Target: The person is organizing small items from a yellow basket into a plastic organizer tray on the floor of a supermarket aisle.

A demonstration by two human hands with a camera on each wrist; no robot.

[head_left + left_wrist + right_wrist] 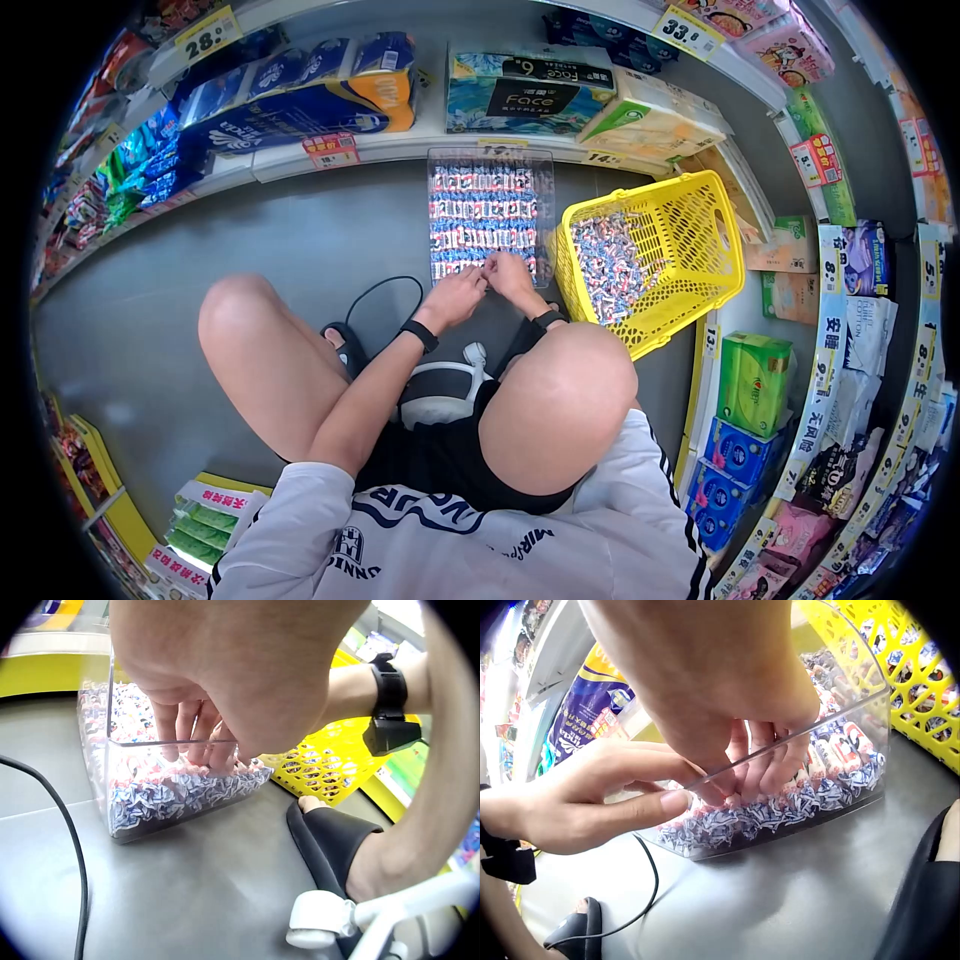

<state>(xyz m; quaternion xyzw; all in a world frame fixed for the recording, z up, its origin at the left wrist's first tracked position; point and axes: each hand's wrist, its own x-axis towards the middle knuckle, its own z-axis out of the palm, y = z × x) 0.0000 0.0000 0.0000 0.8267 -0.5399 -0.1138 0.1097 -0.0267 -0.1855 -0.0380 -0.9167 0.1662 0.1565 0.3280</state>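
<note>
A clear plastic box (pixel 543 240) on the floor holds rows of small wrapped candies (pixel 483 208) with blue, white and red wrappers. Both hands meet at its near end. My left hand (pixel 456 298) reaches over the rim, its thumb (pixel 649 814) and forefinger fairly straight. Beside it, my right hand (pixel 512 277) dips into the box, fingers (pixel 761 776) bent down among the twisted wrapper ends of the nearest row. Whether a single candy is pinched between these fingertips I cannot tell.
A yellow basket (pixel 728 262) with a heap of loose wrapped candies (pixel 605 262) stands to the right of the box. Shelves of packaged tissues (pixel 530 95) run behind and along the right. A black cable (pixel 385 283) and a white stool base with a caster (pixel 475 352) are near my feet.
</note>
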